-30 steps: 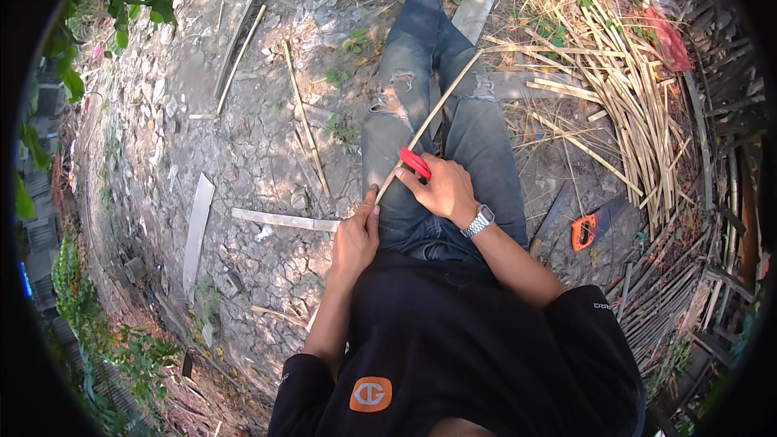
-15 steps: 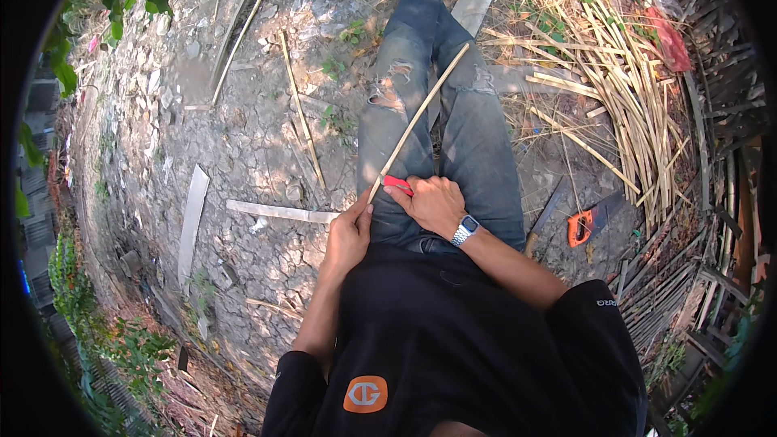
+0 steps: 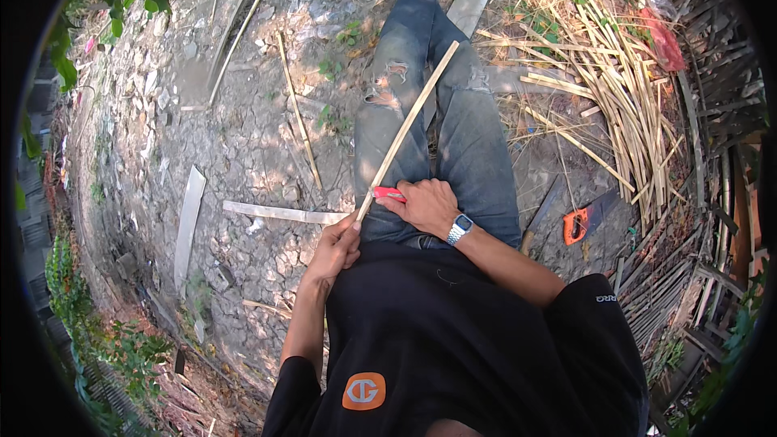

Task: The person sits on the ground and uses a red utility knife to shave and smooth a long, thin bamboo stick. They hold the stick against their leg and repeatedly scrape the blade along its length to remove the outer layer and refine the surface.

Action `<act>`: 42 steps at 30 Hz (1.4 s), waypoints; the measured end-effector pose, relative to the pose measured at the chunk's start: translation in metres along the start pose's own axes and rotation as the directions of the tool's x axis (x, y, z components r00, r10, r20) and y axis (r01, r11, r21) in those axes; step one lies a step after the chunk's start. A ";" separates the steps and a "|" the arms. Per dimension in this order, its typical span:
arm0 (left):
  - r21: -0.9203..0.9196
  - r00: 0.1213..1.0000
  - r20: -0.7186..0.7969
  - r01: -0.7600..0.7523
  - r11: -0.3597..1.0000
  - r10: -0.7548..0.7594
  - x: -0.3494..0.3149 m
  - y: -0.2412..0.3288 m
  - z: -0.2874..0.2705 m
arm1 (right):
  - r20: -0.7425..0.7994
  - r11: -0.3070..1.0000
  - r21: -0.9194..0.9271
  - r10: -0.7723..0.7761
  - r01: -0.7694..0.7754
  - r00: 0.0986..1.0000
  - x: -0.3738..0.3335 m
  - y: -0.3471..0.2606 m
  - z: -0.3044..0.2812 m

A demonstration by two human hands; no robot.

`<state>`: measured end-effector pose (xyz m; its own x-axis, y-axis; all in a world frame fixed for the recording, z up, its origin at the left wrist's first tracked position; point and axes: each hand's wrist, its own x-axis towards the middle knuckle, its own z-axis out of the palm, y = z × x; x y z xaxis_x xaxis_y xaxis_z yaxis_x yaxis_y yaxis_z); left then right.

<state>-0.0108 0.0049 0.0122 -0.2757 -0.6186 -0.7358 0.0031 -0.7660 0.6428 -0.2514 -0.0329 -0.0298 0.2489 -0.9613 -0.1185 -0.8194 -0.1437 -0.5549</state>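
Across my lap, over the worn jeans, slants a thin bamboo strip (image 3: 409,121), its far end above my knee. My left hand (image 3: 333,249) is closed on its near end, with the thumb along the strip. My right hand (image 3: 422,209), a silver watch on its wrist, grips a red-handled cutter knife (image 3: 390,193). The tip of the knife touches the strip a little beyond my left fingers; the blade itself is too small to make out.
On the right lies a large heap of bamboo strips (image 3: 631,105). Nearer are an orange-handled saw (image 3: 576,226) and a long blade with a wooden handle (image 3: 541,217). Flat slats (image 3: 190,222) and loose strips (image 3: 298,109) lie on the cracked ground to the left.
The knife and my right hand have come slightly nearer along the strip. My left hand has moved down and left, drawing the strip's near end with it. The strip's wider face now shows.
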 end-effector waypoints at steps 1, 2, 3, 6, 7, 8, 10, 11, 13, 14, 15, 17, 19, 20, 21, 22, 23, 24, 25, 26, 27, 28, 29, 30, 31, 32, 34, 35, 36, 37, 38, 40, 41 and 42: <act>-0.059 0.998 0.035 0.060 0.996 -0.058 0.003 0.002 -0.003 | -0.002 1.000 0.026 -0.016 0.016 1.000 0.001 0.003 -0.002; -0.069 0.997 0.056 0.052 0.996 -0.049 0.007 0.004 -0.003 | -0.005 0.998 0.052 -0.031 0.032 0.999 0.002 0.006 -0.005; -0.081 0.996 0.073 0.049 0.996 -0.043 0.009 0.005 -0.003 | -0.003 0.996 0.082 -0.047 0.047 0.999 0.001 0.008 -0.007; 0.208 0.989 0.042 -0.150 0.967 0.145 0.016 0.001 -0.001 | 0.005 0.993 0.093 -0.068 0.068 0.998 0.001 0.011 -0.010; 0.354 0.970 0.036 -0.236 0.905 0.239 0.019 -0.003 0.000 | 0.010 0.994 0.083 -0.065 0.064 0.998 0.002 0.010 -0.011; 0.399 0.933 0.015 -0.336 0.853 0.360 0.025 -0.010 0.002 | 0.016 0.995 0.073 -0.062 0.060 0.998 0.003 0.007 -0.011; 0.490 0.815 -0.007 -0.502 0.713 0.579 0.035 -0.020 0.014 | 0.025 0.998 0.058 -0.041 0.039 0.999 0.002 0.004 -0.011; 0.536 0.829 -0.033 -0.456 0.710 0.558 0.033 -0.024 0.014 | 0.026 0.998 0.053 -0.027 0.025 0.999 0.003 0.002 -0.010; 0.621 0.860 -0.064 -0.363 0.695 0.507 0.023 -0.012 0.023 | 0.018 0.999 0.042 0.021 -0.022 1.000 0.001 0.002 -0.010; 0.634 0.888 -0.082 -0.304 0.711 0.452 0.014 -0.005 0.025 | 0.013 0.998 0.038 0.041 -0.041 0.999 0.000 0.001 -0.010; 0.642 0.914 -0.103 -0.240 0.728 0.392 0.003 0.000 0.027 | 0.015 0.998 0.033 0.061 -0.061 0.998 -0.003 -0.001 -0.008; 0.603 0.944 -0.112 -0.185 0.776 0.311 -0.006 -0.004 0.022 | 0.046 0.999 0.004 0.051 -0.052 0.998 -0.006 -0.005 -0.005; 0.506 0.954 -0.095 -0.199 0.839 0.283 -0.013 -0.012 0.011 | 0.056 1.000 -0.006 0.029 -0.028 0.998 -0.007 -0.007 -0.003; 0.455 0.959 -0.084 -0.204 0.867 0.270 -0.015 -0.015 0.007 | 0.051 1.000 -0.005 0.019 -0.019 0.999 -0.008 -0.006 -0.001; 0.329 0.976 -0.074 -0.172 0.928 0.207 -0.014 -0.014 0.005 | 0.040 1.000 -0.009 0.005 -0.005 0.999 -0.006 -0.006 -0.002; 0.199 0.988 -0.055 -0.131 0.971 0.145 -0.012 -0.013 0.003 | 0.038 1.000 -0.004 0.014 -0.014 0.999 -0.006 -0.007 -0.002; 0.066 0.996 -0.026 -0.084 0.994 0.085 -0.010 -0.011 0.002 | 0.036 1.000 0.000 0.023 -0.023 0.999 -0.006 -0.008 -0.002; 0.024 1.000 -0.002 -0.023 0.999 0.023 -0.007 -0.007 0.002 | 0.031 0.999 0.002 0.034 -0.035 0.999 -0.005 -0.007 -0.002; -0.016 0.999 0.025 0.039 0.999 -0.038 -0.005 -0.002 0.001 | -0.009 0.996 0.050 0.075 -0.075 0.997 -0.004 -0.005 -0.002; -0.054 0.994 0.054 0.102 0.993 -0.099 -0.003 0.002 0.000 | -0.047 0.989 0.099 0.118 -0.113 0.992 -0.002 0.001 -0.002; -0.101 0.988 0.103 0.122 0.987 -0.112 -0.002 0.000 -0.008 | -0.083 0.978 0.152 0.158 -0.145 0.984 0.002 0.006 -0.002; -0.147 0.981 0.149 0.144 0.979 -0.122 -0.003 -0.005 -0.019 | -0.176 0.968 0.229 0.145 -0.103 0.974 0.012 0.019 -0.003; -0.192 0.972 0.196 0.168 0.967 -0.130 -0.002 -0.010 -0.027 | -0.165 0.973 0.218 0.110 -0.072 0.980 0.010 0.024 0.000; -0.215 0.977 0.163 0.172 0.961 -0.138 -0.005 -0.010 -0.024 | -0.146 0.977 0.209 0.077 -0.045 0.986 0.007 0.020 -0.002; -0.156 0.988 0.135 0.100 0.983 -0.079 -0.004 -0.013 -0.023 | -0.127 0.979 0.202 0.043 -0.017 0.991 0.004 0.017 -0.002; -0.094 0.994 0.110 0.028 0.995 -0.018 -0.001 -0.017 -0.022 | -0.151 0.969 0.246 0.047 -0.008 0.987 0.002 0.018 0.000; 0.102 0.992 0.068 -0.116 0.988 0.109 0.005 -0.015 -0.017 | -0.192 0.933 0.359 0.095 -0.020 0.977 0.000 0.023 -0.002; 0.199 0.978 0.022 -0.208 0.958 0.208 0.010 -0.017 -0.012 | -0.210 0.910 0.413 0.121 -0.024 0.970 0.000 0.026 -0.002; 0.295 0.953 -0.016 -0.285 0.912 0.303 0.014 -0.019 -0.002 | -0.135 0.869 0.484 0.190 -0.102 0.973 -0.001 0.025 -0.009; 0.391 0.917 -0.044 -0.349 0.852 0.396 0.017 -0.020 0.006 | -0.171 0.866 0.495 0.176 -0.070 0.969 -0.001 0.021 -0.014; 0.439 0.930 -0.088 -0.286 0.852 0.357 0.015 -0.019 0.008 | -0.207 0.863 0.504 0.164 -0.038 0.964 0.000 0.016 -0.016; 0.473 0.857 -0.094 -0.410 0.780 0.507 0.023 -0.034 0.009 | -0.297 0.889 0.454 0.091 0.057 0.951 0.004 0.007 -0.013; 0.492 0.810 -0.096 -0.466 0.736 0.578 0.026 -0.041 0.008 | -0.344 0.914 0.389 0.026 0.117 0.939 0.008 0.005 -0.007; 0.548 0.824 -0.107 -0.418 0.724 0.557 0.024 -0.035 0.014 | -0.389 0.934 0.316 -0.032 0.166 0.921 0.011 0.007 -0.002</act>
<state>-0.0308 0.0188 -0.0251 -0.1228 -0.9547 -0.2711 -0.4094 -0.2001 0.8901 -0.2556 -0.0446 -0.0331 0.0544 -0.9720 0.2286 -0.5608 -0.2192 -0.7984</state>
